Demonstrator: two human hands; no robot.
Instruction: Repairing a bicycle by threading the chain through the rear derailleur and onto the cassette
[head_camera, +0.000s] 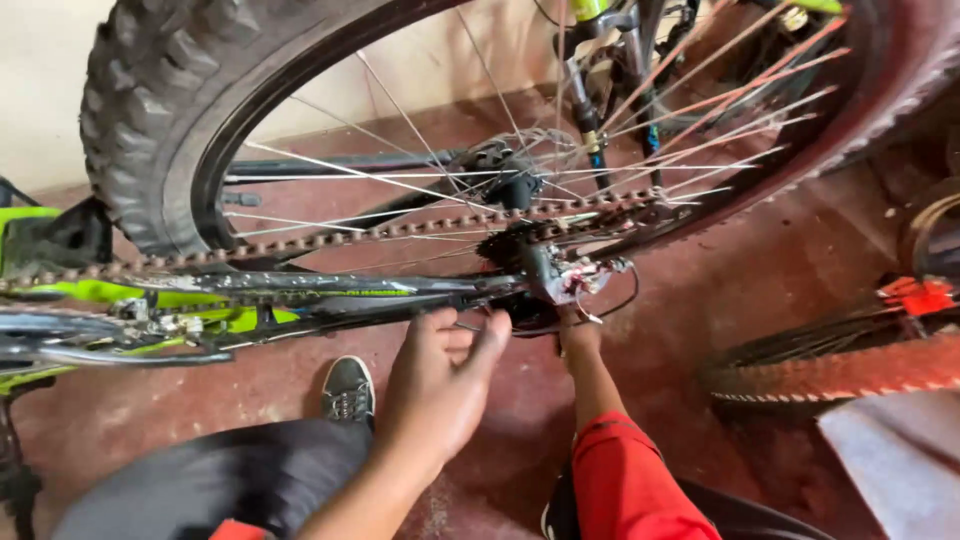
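A bicycle stands upside down in front of me, with its knobby rear wheel (150, 130) above a green and black frame (230, 300). A rusty chain (330, 238) runs to the sprockets and the rear derailleur (560, 275). My left hand (440, 385) reaches up just below the derailleur, fingers loosely apart and holding nothing, its fingertips close to a thin cable (620, 300). My right hand (580, 335), on a red-sleeved arm, is up against the underside of the derailleur. Its fingers are hidden behind the parts.
A second wheel with a reddish-brown tyre (830, 370) lies on the red floor at the right, near a small red part (920, 295). A pale cloth (900, 460) is at the lower right. My dark shoe (348, 390) rests under the frame.
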